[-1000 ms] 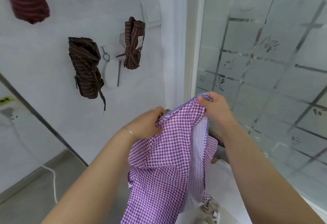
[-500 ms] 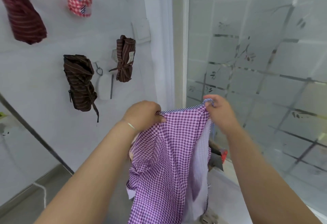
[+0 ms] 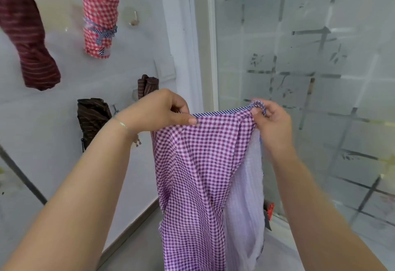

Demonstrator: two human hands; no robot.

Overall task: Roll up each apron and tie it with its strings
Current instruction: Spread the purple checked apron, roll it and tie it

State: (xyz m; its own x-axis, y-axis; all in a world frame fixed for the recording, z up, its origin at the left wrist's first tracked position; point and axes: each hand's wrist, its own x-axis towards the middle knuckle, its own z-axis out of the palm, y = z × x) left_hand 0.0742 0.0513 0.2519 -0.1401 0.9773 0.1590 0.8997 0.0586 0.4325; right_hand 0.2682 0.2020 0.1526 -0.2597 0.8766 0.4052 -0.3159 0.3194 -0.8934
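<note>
A purple checked apron is held up in the air in front of the person, between the two hands. Its top edge, trimmed with a blue striped band, is stretched from one hand to the other, and the rest of the cloth hangs straight down below them. The left corner of this edge is pinched by the left hand, with the thumb laid on the front of the cloth and the other fingers curled behind it. The right corner is gripped by the right hand, whose fingers are curled around the bunched cloth and a small loop of the striped band. On the right side the cloth is folded over, so the pale inner face is shown below the right hand.

On the white wall behind the left arm, four rolled aprons are seen: a red checked roll tied with a striped string, a dark red striped roll, a brown striped roll, and a smaller brown roll partly hidden by the left hand. A frosted glass panel is seen behind the right hand.
</note>
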